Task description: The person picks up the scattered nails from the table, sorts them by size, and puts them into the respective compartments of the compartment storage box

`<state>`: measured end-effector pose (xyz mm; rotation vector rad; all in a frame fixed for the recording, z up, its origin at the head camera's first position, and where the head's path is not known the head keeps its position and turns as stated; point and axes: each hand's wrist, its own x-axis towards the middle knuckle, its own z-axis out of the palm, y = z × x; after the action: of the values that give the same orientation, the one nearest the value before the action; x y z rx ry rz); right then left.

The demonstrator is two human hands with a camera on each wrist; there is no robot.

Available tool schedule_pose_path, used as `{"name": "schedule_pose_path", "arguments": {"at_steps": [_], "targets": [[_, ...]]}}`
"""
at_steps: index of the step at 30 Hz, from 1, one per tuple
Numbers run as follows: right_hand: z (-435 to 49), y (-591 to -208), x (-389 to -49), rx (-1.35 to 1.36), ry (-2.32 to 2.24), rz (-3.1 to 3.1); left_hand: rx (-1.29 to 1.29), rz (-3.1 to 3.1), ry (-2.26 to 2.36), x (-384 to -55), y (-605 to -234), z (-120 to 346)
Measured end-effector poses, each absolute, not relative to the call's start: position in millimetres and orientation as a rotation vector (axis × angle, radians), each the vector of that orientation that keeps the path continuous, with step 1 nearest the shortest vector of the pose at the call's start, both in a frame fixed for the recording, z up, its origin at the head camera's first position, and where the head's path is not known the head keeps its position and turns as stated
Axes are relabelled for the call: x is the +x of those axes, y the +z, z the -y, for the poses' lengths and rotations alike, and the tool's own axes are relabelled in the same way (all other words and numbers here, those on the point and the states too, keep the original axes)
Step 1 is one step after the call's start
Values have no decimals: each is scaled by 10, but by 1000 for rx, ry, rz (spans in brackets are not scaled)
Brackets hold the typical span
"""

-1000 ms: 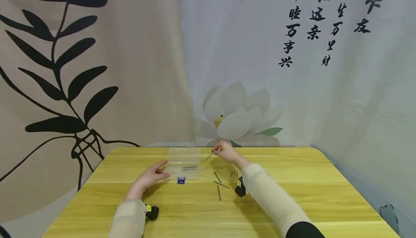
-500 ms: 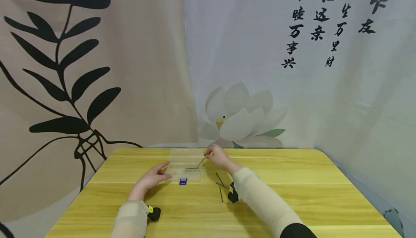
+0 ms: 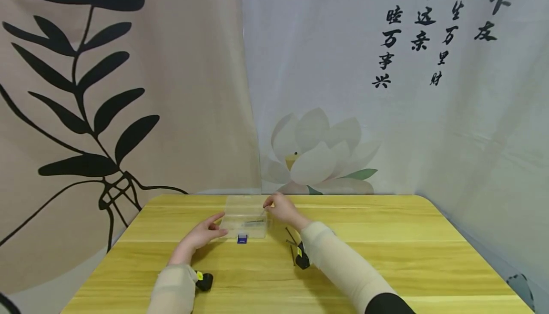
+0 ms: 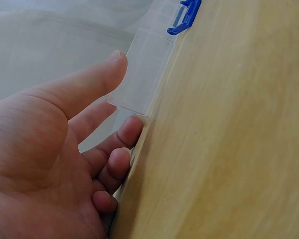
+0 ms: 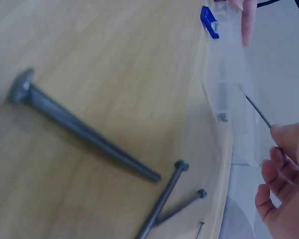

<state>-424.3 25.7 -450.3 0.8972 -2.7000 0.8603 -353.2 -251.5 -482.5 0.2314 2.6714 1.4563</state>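
A clear plastic box (image 3: 230,233) with a blue latch (image 3: 242,239) stands with its lid (image 3: 243,205) laid back at the far edge. Inside it lie thin metal nails (image 3: 254,221); how many is unclear. My left hand (image 3: 200,235) holds the box's left end, thumb toward the near side and index finger farther back. In the right wrist view, my right hand (image 5: 294,169) pinches a thin nail (image 5: 256,108) between thumb and fingers, its free end pointing into the box. From the head view that nail is hardly visible at the box's right end.
To the right of the box, several loose nails lie on the wooden table (image 3: 386,257); a large nail (image 5: 87,124) is closest to the right wrist camera, and crossed nails (image 5: 162,199) lie beyond it. A printed curtain (image 3: 317,90) hangs behind the table.
My right hand has moved left with the nail, from beside the box to over its right end. The left hand has stayed at the box's left end.
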Motion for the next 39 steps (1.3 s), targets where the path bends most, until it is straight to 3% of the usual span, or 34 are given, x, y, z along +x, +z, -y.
{"name": "schedule_pose_path", "arguments": {"at_steps": [18,39], "targets": [[-206,-4459,-4172,910,844,2792,241,-2668,1452,-3563,-4802,2472],[-994,-4348,-4029,987,985,2780,251,-2672,1420,-3515,-4790,2500]]}}
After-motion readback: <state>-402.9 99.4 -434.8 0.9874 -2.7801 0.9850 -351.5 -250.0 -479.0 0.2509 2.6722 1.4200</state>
